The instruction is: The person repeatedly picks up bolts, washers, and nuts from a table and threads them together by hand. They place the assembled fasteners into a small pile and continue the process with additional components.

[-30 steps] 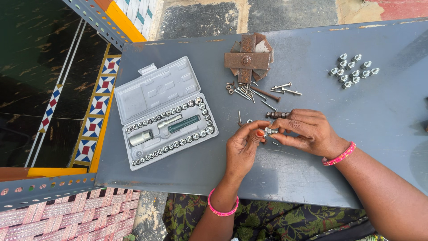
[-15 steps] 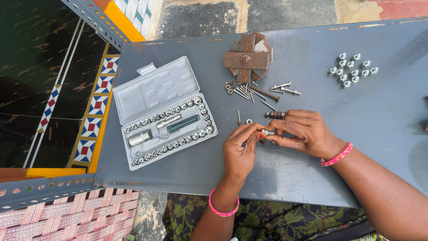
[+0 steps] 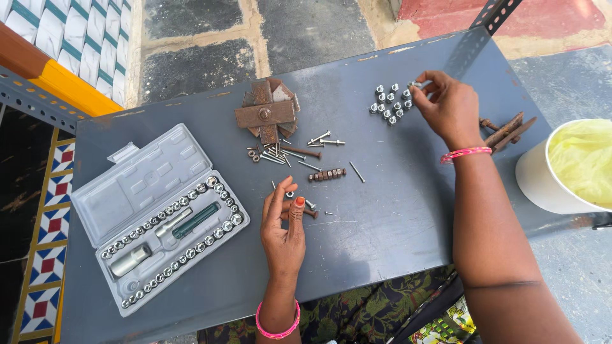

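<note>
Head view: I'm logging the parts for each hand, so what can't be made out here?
- Left hand: its fingers cover the rusty bolt.
- Right hand: the nut it pinches is too small to tell.
- White bucket: cut off by the right edge.

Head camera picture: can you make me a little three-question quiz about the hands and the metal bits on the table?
1. True or false: the right hand reaches into the pile of silver nuts.
2. Which hand holds a rusty bolt? A) left B) right
3. Fill in: the grey socket set case lies ____ (open or closed).

Key: 1 true. 2 A, the left hand holds it near the table middle. 3 open.
</note>
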